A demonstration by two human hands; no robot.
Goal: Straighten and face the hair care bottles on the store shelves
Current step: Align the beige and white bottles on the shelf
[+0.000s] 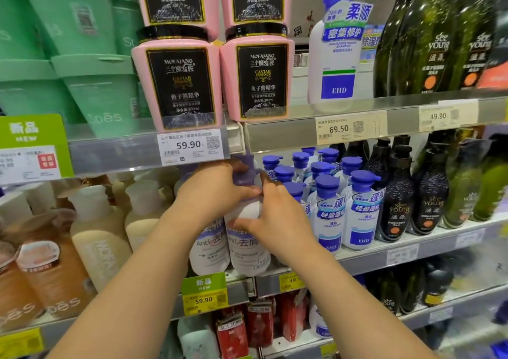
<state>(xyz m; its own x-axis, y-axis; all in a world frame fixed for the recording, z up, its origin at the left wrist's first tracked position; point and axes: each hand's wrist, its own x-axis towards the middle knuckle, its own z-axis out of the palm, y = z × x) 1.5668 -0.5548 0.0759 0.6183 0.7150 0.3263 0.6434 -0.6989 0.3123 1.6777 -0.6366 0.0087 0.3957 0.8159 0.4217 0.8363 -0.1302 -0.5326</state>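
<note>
A white anti-dandruff bottle [248, 251] with a lilac pump cap stands at the front of the middle shelf [365, 259]. My left hand [217, 191] wraps its cap and neck from the left. My right hand [277, 218] grips its shoulder from the right, fingers across the upper label. A second matching white bottle [210, 248] stands just left, partly behind my left wrist. To the right stand several white bottles with blue caps [360, 213], labels facing out.
Pink jars [181, 83] and one white blue-capped bottle [336, 50] sit on the upper shelf, dark green bottles [428, 42] at right. Cream and amber bottles [96, 237] fill the middle shelf's left. Dark bottles [398, 202] stand right of the blue-capped group. Red packs [258, 325] lie below.
</note>
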